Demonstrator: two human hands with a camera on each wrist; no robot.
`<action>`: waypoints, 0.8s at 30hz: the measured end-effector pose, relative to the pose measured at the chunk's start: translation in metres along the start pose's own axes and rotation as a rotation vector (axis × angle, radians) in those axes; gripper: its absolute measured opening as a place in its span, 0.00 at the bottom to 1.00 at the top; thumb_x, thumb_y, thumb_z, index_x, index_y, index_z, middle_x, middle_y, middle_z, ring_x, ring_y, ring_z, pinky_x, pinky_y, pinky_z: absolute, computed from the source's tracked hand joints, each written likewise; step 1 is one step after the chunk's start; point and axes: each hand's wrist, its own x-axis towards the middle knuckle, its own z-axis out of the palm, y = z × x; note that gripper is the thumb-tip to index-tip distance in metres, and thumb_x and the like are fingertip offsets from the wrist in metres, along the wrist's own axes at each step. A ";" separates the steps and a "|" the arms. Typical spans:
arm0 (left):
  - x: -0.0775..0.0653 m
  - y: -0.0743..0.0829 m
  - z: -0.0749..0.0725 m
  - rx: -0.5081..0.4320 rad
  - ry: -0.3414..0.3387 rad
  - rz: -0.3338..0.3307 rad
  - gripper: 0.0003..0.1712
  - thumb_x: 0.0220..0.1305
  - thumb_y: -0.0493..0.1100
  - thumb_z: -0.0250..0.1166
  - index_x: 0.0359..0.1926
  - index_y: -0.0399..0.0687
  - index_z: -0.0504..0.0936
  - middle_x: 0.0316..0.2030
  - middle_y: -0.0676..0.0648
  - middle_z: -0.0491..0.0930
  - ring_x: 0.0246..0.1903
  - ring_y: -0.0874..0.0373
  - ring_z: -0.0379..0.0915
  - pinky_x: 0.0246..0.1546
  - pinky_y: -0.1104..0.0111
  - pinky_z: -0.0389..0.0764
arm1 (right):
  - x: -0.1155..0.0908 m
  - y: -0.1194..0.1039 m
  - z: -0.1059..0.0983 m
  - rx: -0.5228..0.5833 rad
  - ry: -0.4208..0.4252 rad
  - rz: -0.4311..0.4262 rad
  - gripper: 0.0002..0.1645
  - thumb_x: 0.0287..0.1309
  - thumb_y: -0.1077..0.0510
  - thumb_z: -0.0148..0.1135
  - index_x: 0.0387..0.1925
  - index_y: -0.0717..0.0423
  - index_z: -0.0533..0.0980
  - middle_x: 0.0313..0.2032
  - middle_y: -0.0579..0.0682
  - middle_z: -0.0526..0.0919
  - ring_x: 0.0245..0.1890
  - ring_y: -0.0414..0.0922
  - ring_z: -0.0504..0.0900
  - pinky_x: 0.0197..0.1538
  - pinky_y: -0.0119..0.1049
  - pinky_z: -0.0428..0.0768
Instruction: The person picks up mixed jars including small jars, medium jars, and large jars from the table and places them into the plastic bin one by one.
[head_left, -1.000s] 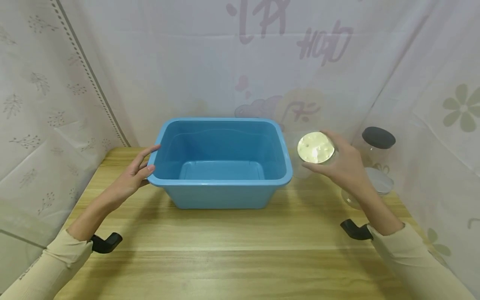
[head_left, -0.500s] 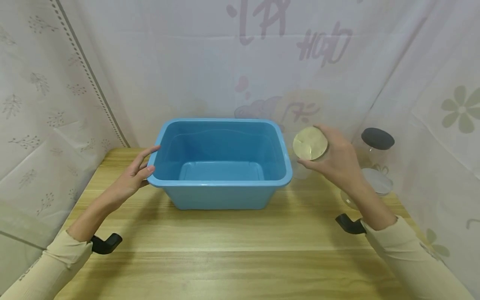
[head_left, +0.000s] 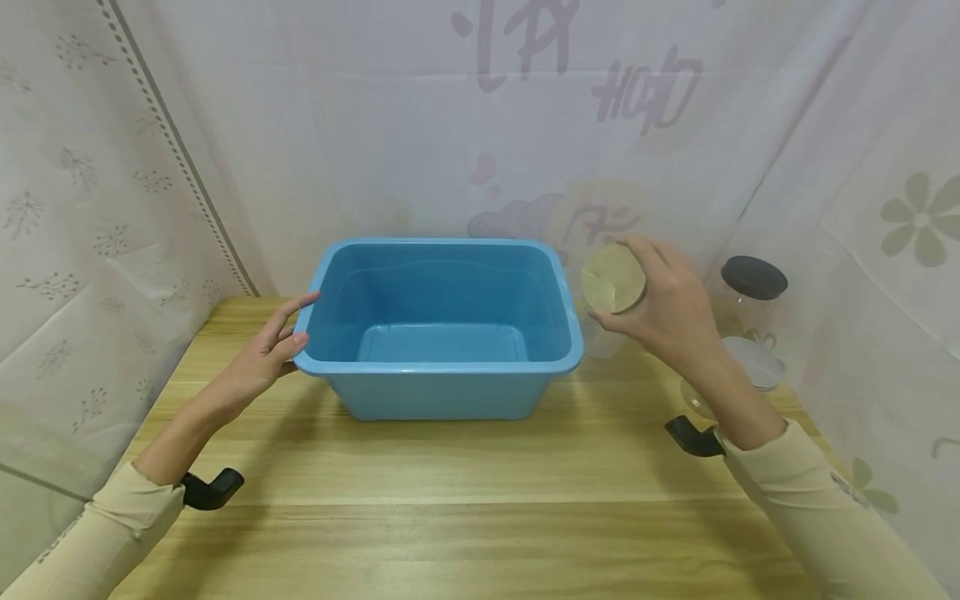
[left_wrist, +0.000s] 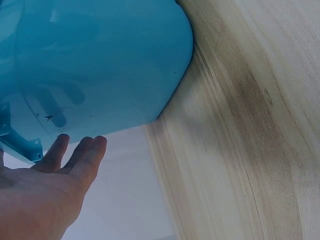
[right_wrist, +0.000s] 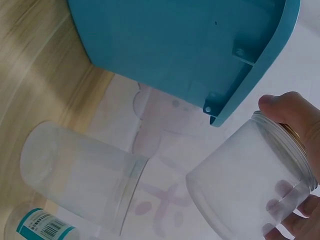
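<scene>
A blue plastic basin stands upright on the wooden table. My left hand holds its left rim, with the thumb and index finger over the edge. In the left wrist view, the other fingers lie beneath the rim. Right of the basin, my right hand grips a clear plastic jar around its lidded end. The jar's gold lid faces the head camera. In the right wrist view the jar looks see-through and is held apart from the basin.
Behind the right forearm stand a jar with a black lid and a jar with a whitish lid. Below the held jar is a translucent container. A clear container with a teal barcode label is partly cut off. Curtains hang behind.
My right hand has carried the gold-lidded jar a little left and upward in the head view, closer to the basin's right rim. The left hand and basin stay put.
</scene>
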 end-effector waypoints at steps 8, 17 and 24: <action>0.000 -0.001 0.000 -0.007 -0.001 0.007 0.33 0.83 0.45 0.45 0.82 0.63 0.45 0.70 0.28 0.59 0.60 0.55 0.69 0.53 0.74 0.72 | 0.008 -0.004 -0.001 -0.034 0.009 -0.044 0.56 0.29 0.54 0.89 0.65 0.59 0.72 0.58 0.63 0.75 0.57 0.62 0.72 0.54 0.62 0.72; 0.000 -0.002 0.000 -0.010 -0.001 0.013 0.33 0.83 0.45 0.45 0.82 0.63 0.45 0.69 0.28 0.60 0.60 0.52 0.69 0.53 0.74 0.72 | 0.019 -0.012 -0.001 -0.050 0.017 -0.103 0.58 0.29 0.54 0.90 0.66 0.61 0.71 0.59 0.64 0.75 0.58 0.64 0.73 0.57 0.60 0.71; 0.000 -0.001 0.000 -0.020 -0.004 0.018 0.33 0.84 0.45 0.44 0.81 0.63 0.46 0.68 0.27 0.61 0.58 0.55 0.70 0.53 0.74 0.73 | 0.025 -0.023 -0.002 -0.070 0.001 -0.126 0.60 0.29 0.55 0.90 0.67 0.60 0.70 0.60 0.63 0.75 0.59 0.63 0.73 0.58 0.60 0.72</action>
